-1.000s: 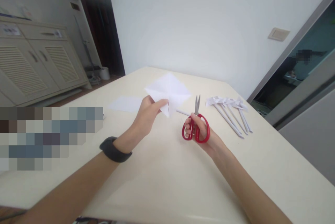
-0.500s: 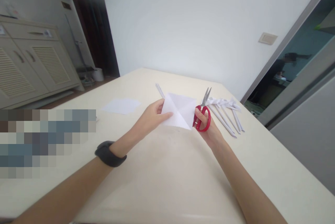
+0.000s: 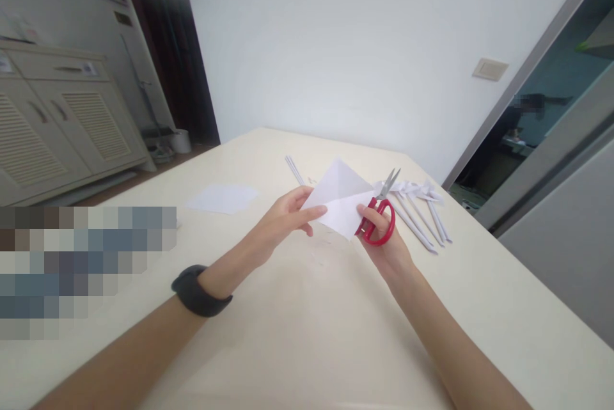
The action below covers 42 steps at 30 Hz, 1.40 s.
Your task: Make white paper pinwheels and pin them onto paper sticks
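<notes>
The creased white sheet is now standing corner-up rather than square-on, and the red-handled scissors are tilting further to the right than in the earlier frame. The left hand is pinching the sheet's left corner between thumb and fingers; the right hand is keeping its fingers wrapped around the scissors' handles, its thumb overlapping the sheet's right corner, while the blades are pointing away, slightly parted. Both hands are holding the sheet up between them, above the table. Crossing creases are showing, so that folding seems done; whether any cut has been made, I cannot tell. Several rolled paper tubes with folded paper at their far ends are lying rightward, looking finished, whereas thin paper sticks and a flat loose paper are lying apart, apparently unjoined.
</notes>
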{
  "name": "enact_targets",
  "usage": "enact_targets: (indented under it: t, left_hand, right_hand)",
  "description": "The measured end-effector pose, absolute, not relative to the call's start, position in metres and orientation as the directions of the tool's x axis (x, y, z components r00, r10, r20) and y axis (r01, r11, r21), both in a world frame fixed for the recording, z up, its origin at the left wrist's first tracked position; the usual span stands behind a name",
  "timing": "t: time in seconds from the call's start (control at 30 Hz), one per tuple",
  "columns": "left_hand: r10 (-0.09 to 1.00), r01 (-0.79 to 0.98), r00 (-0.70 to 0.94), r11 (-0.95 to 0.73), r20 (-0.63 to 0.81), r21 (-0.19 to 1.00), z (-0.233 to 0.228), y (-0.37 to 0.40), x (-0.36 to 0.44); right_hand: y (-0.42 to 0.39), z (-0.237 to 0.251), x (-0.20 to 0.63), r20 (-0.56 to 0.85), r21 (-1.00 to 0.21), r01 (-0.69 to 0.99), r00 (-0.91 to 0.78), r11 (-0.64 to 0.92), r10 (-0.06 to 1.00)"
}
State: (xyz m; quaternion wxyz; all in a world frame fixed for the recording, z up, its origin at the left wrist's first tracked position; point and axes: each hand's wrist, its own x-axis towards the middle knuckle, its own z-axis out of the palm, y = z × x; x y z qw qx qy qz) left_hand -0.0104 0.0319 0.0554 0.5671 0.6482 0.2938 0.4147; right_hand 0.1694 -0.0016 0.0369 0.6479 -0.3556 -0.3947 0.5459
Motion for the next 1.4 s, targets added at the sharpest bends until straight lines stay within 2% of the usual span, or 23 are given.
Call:
enact_targets:
  t: [0.1,0.23,0.47,0.7,0.87,0.97,1.07,1.23,1.4]
  left_hand:
    - [0.818,-0.104,0.548,-0.138,0.173,0.985,0.051,0.03,-0.007]
    - [0.781,-0.022,0.618,-0.09,0.085,0.996,0.047,0.026,0.0]
    - [0.845,0.09,0.531,-0.134,0.066,0.987,0.04,0.027,0.005]
    - [0.809,0.096,0.579,-0.191,0.102,0.977,0.031,0.03,0.006]
    - [0.863,0.09,0.45,-0.301,0.231,0.949,0.04,0.032,-0.003]
    - [0.891,0.025,0.318,-0.351,0.325,0.936,0.046,0.036,-0.01]
    - [0.898,-0.028,0.216,-0.386,0.382,0.922,0.048,0.039,-0.014]
    - [0.89,-0.021,0.209,-0.41,0.405,0.912,0.046,0.039,-0.012]
    - [0.894,0.012,0.146,-0.43,0.424,0.903,0.046,0.037,-0.012]
  right_hand:
    - [0.0,0.034,0.165,0.137,-0.858,-0.484,0.103,0.17,0.985]
    - [-0.002,0.031,0.161,0.156,-0.852,-0.494,0.079,0.174,0.985]
    - [-0.005,0.037,0.157,0.174,-0.846,-0.502,0.055,0.177,0.983]
    - [-0.006,0.038,0.161,0.176,-0.856,-0.49,0.026,0.166,0.984]
    - [0.004,0.028,0.167,0.116,-0.81,-0.576,0.028,0.111,0.993]
    - [0.006,0.024,0.168,0.066,-0.85,-0.523,0.001,0.057,0.998]
    - [0.001,0.027,0.165,0.128,-0.87,-0.484,-0.037,0.094,0.991]
    - [-0.009,0.036,0.158,0.148,-0.891,-0.45,-0.157,0.063,0.977]
    - [-0.016,0.036,0.155,0.03,-0.989,-0.144,-0.33,-0.019,0.944]
